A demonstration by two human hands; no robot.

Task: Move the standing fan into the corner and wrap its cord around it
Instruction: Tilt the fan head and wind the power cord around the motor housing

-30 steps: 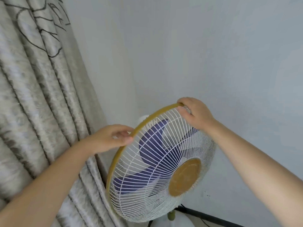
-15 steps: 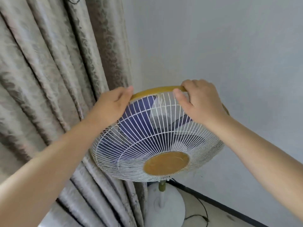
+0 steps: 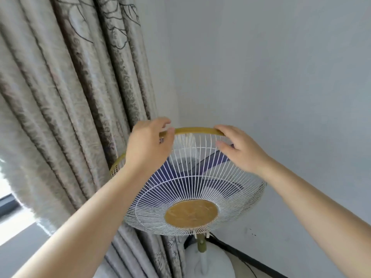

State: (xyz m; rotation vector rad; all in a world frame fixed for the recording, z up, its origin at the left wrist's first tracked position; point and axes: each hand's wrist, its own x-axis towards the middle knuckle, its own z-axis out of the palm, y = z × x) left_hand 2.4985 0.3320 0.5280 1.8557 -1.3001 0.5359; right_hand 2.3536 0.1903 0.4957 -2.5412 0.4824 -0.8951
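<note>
White wire grille of the standing fan faces toward the camera and tilts downward, w/ a gold centre cap low on the near side and a gold rim band running along the far top edge. Purple blades show behind the wires. Fan's long axis is the pole, approx vertical, dropping from under the head to a round white base on the floor, so the head sits high and the base low in the near-right part of the view.

Fan stands in the corner: patterned grey-beige curtain to the left, touching or just beside the grille's left edge, and pale wall to the right and behind. Dark skirting runs along the wall foot past the base. Thin dark cord lies on the floor right of the base, not wrapped round anything visible.

Left hand is at the top-left of the rim, fingers curled over the gold band w/ thumb near it, gripping. Right hand is at the top-right, fingertips on the rim, thumb pressed on the grille wires, holding there. Both hands are on the far upper edge, gold band bare between them, grille spreading below and toward the viewer
</note>
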